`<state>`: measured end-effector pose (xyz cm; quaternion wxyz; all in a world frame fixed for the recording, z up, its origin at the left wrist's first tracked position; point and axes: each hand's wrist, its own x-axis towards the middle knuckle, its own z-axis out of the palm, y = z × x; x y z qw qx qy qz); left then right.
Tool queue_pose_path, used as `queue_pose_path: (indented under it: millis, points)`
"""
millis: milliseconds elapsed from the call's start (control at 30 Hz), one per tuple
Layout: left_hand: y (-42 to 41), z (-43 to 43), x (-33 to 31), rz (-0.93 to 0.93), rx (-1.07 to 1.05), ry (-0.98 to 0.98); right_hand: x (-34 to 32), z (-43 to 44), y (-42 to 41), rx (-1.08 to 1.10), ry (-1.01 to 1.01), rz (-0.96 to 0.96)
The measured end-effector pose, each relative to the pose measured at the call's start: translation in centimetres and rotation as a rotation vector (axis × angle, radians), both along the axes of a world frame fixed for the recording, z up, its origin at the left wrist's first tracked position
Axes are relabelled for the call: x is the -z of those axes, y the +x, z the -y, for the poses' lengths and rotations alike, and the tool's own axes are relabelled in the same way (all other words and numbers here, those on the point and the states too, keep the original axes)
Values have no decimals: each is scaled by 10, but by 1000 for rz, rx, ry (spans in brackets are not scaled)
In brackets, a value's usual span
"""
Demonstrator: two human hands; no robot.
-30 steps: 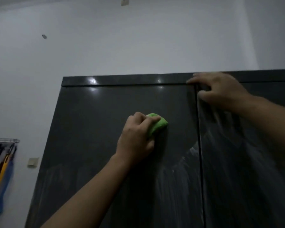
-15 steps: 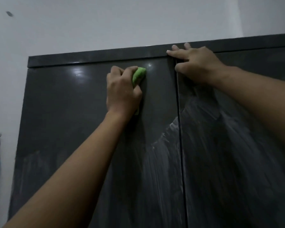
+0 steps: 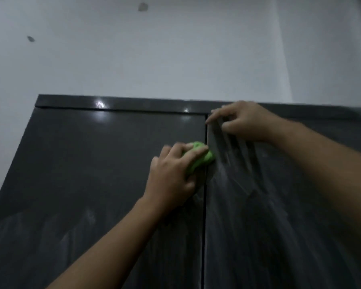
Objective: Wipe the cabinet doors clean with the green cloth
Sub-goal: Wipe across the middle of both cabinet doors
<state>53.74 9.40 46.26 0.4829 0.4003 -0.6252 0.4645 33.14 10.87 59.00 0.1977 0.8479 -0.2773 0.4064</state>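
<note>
green cloth [image 3: 200,158] bunched under left hand [image 3: 173,176] grip, poking past fingertips

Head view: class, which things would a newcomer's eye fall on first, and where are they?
The bright green cloth, gripped by the left hand against the dark cabinet doors at their centre seam, stands out first. Then the whitish smears streaking the right-hand door, and the right hand resting near the seam's top.

I see the green cloth [image 3: 200,158] bunched up on the left door [image 3: 92,163], right at the gap. The right door [image 3: 279,215], dark too, has white streaks.
</note>
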Motion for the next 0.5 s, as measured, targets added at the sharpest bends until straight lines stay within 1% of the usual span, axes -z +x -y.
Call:
queue_pose_path:
  millis: [67,133,267,400,500]
  points:
    - [1,3,3,-9,51,-30,2,-4,-11,1,-10,31]
    - [-2,7,-4,-53,148,-77,9,-4,-18,-29,-12,45]
    - [-22,8,-31,-225,291,-182,26,-2,-28,-69,-42,45]
    - [-45,-6,-52,-467,577,-161,34,9,-36,-186,-48,146]
    - [-60,-11,-63,-530,736,-95,41,19,-40,-201,16,147]
